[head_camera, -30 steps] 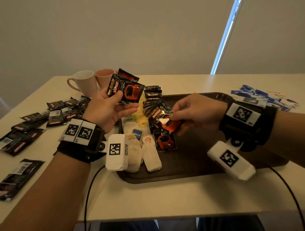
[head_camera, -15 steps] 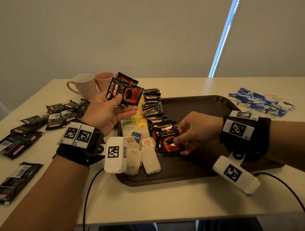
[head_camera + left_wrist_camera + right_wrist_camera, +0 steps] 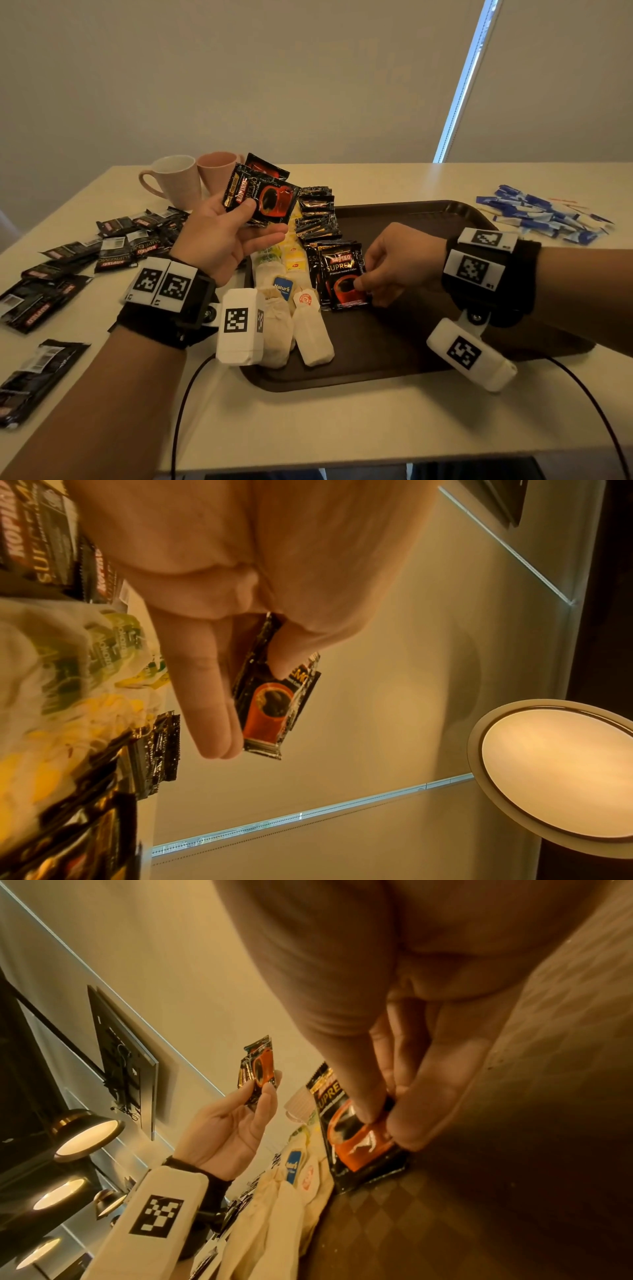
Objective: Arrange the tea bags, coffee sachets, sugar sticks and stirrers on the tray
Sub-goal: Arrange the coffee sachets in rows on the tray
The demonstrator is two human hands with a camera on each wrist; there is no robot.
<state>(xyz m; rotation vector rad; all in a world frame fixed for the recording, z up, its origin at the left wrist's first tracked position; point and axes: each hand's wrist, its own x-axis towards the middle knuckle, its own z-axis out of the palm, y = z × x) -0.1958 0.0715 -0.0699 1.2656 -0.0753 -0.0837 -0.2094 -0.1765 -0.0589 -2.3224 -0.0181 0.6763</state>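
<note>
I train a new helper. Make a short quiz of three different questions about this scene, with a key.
1. True or false: the blue sugar sticks lie on the tray.
2. Which hand holds sachets in the air? A) left B) right
3. Fill in: the right hand pinches a sachet that lies on the ____.

Key: 1 false, they lie on the table, right of the tray; 2 A, the left hand; 3 tray.

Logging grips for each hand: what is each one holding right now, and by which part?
Left hand: a few coffee sachets, pinched at their lower end. Right hand: the top sachet on the tray, pinched at its lower right edge.
</note>
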